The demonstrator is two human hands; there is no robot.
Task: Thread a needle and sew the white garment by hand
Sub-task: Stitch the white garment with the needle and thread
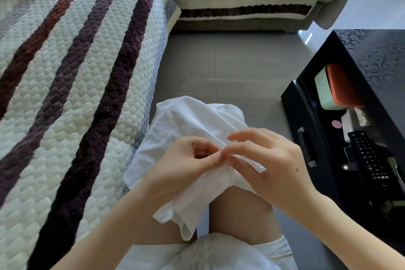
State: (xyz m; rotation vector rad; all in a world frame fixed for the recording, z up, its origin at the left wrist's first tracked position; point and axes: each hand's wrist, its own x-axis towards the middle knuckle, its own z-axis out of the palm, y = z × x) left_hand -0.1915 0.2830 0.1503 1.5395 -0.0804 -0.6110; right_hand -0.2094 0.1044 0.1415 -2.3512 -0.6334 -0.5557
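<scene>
White garment (188,120) lies over your knees at 6 o'clock. Fingers (206,148) of left hand (184,166) and right hand (271,160) pinch one fold together. Needle not discernible; keep that fold taut, stitches short.

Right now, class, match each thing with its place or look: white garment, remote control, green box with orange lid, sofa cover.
1 white garment
2 remote control
3 green box with orange lid
4 sofa cover

A dark stripes
B near end of the open drawer
C draped over the knees
D far end of the open drawer

Pairs: 1-C, 2-B, 3-D, 4-A.
</scene>
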